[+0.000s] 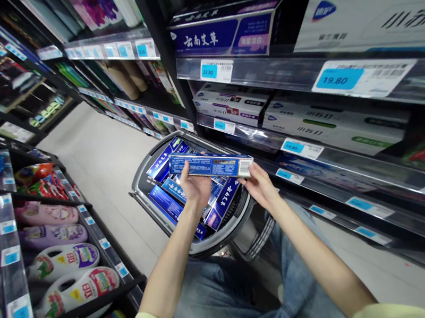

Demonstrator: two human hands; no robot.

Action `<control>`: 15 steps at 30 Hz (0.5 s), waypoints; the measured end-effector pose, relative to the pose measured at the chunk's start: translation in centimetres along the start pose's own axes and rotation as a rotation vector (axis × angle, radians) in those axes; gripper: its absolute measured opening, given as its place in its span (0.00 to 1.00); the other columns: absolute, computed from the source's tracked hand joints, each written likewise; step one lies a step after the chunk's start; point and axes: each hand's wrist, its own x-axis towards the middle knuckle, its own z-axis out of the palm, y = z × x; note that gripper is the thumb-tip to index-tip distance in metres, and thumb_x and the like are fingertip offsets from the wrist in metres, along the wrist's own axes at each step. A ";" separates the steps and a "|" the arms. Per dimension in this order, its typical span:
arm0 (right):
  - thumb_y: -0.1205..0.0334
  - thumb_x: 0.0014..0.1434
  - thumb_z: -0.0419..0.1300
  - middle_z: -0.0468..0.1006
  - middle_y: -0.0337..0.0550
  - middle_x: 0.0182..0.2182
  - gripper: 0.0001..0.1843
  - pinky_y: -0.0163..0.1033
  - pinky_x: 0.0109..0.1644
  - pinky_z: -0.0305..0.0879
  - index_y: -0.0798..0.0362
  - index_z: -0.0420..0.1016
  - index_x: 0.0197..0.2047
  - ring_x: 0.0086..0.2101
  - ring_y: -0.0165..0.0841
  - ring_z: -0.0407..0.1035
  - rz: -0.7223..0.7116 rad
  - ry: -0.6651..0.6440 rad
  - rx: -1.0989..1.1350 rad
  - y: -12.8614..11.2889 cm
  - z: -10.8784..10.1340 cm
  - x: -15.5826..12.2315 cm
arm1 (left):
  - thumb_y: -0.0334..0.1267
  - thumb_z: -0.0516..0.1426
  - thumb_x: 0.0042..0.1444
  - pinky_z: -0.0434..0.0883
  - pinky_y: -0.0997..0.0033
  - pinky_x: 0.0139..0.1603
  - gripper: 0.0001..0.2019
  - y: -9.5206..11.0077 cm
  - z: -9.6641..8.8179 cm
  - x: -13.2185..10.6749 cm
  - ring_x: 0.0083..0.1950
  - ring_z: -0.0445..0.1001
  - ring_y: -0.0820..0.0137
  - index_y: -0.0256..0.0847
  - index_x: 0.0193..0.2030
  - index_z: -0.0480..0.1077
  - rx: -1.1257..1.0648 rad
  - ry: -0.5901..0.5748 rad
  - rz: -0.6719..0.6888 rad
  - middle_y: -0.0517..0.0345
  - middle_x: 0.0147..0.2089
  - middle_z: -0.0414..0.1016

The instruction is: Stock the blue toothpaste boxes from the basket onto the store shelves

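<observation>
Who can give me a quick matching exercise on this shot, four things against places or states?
Things:
1. toothpaste box
2. shopping basket
3. 22.80 price tag
4. white handled bottles

Places or states:
A. on the picture-left shelf
B. just below a blue-and-pink box
C. held by left hand and right hand
D. holding several blue boxes

Pairs: 1-C, 2-D, 3-B, 4-A

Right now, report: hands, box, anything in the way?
Left hand, right hand: both holding blue box. Box above basket of boxes. No obstruction seen around it.
</observation>
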 end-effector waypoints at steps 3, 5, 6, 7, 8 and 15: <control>0.51 0.53 0.71 0.80 0.37 0.44 0.15 0.33 0.43 0.72 0.44 0.81 0.43 0.43 0.31 0.73 0.001 -0.002 -0.008 0.0 0.0 0.0 | 0.47 0.59 0.58 0.68 0.60 0.62 0.15 0.0 0.0 0.0 0.61 0.73 0.59 0.38 0.45 0.75 -0.012 0.000 -0.002 0.48 0.52 0.79; 0.51 0.53 0.71 0.80 0.37 0.44 0.14 0.33 0.43 0.72 0.44 0.80 0.43 0.43 0.31 0.73 -0.003 -0.005 -0.015 0.0 0.0 0.0 | 0.46 0.59 0.59 0.68 0.60 0.62 0.14 0.0 0.0 0.0 0.60 0.73 0.59 0.38 0.45 0.75 -0.019 0.002 -0.004 0.48 0.52 0.79; 0.51 0.53 0.71 0.80 0.36 0.45 0.14 0.34 0.43 0.72 0.43 0.80 0.43 0.43 0.31 0.73 -0.005 -0.007 -0.018 0.0 0.0 0.0 | 0.46 0.59 0.59 0.68 0.60 0.61 0.14 0.0 0.0 0.0 0.60 0.73 0.59 0.38 0.45 0.76 -0.021 0.001 -0.003 0.48 0.52 0.79; 0.51 0.54 0.71 0.80 0.36 0.45 0.14 0.34 0.43 0.72 0.43 0.80 0.43 0.43 0.31 0.73 -0.006 -0.010 -0.018 0.0 0.0 0.0 | 0.46 0.59 0.59 0.69 0.60 0.61 0.14 0.0 0.0 0.0 0.59 0.74 0.59 0.38 0.44 0.76 -0.023 -0.001 -0.002 0.49 0.51 0.79; 0.51 0.54 0.71 0.80 0.36 0.45 0.14 0.34 0.43 0.72 0.43 0.80 0.43 0.43 0.31 0.73 -0.005 -0.013 -0.018 0.0 0.0 0.0 | 0.46 0.59 0.59 0.69 0.60 0.61 0.14 0.0 -0.1 0.0 0.59 0.74 0.59 0.38 0.44 0.76 -0.027 -0.003 -0.001 0.49 0.51 0.80; 0.52 0.54 0.71 0.80 0.36 0.44 0.14 0.33 0.43 0.72 0.44 0.81 0.43 0.43 0.30 0.73 -0.007 -0.019 -0.007 0.0 0.0 0.0 | 0.46 0.59 0.59 0.69 0.60 0.60 0.14 0.0 -0.4 0.2 0.57 0.75 0.60 0.38 0.46 0.75 -0.049 -0.027 0.001 0.49 0.51 0.80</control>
